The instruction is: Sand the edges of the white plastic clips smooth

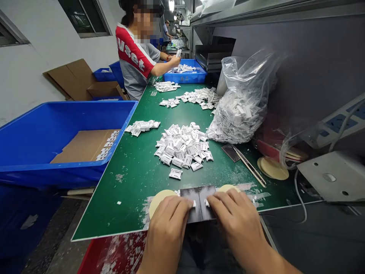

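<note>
My left hand (168, 228) is closed, its thumb and fingertips pinching a small white plastic piece (194, 204) over a dark sheet that looks like sandpaper (196, 192). Across the same sheet, my right hand (241, 222) is closed on another small white plastic piece (207, 203). The fingers cover most of both pieces. A pale yellow disc (156, 199) lies partly under my left hand, and a second yellow disc (227, 188) shows behind my right fingers. Beyond the sheet is a pile of white plastic pieces (182, 144), with a single piece (175, 174) in front.
Tweezers (251, 166) and a small dark sheet (230, 153) lie right of the pile, near a clear bag of white pieces (239, 110). At left stands a large blue bin (65, 114). Further back, a co-worker (137, 57) handles pieces beside a blue tray (185, 78).
</note>
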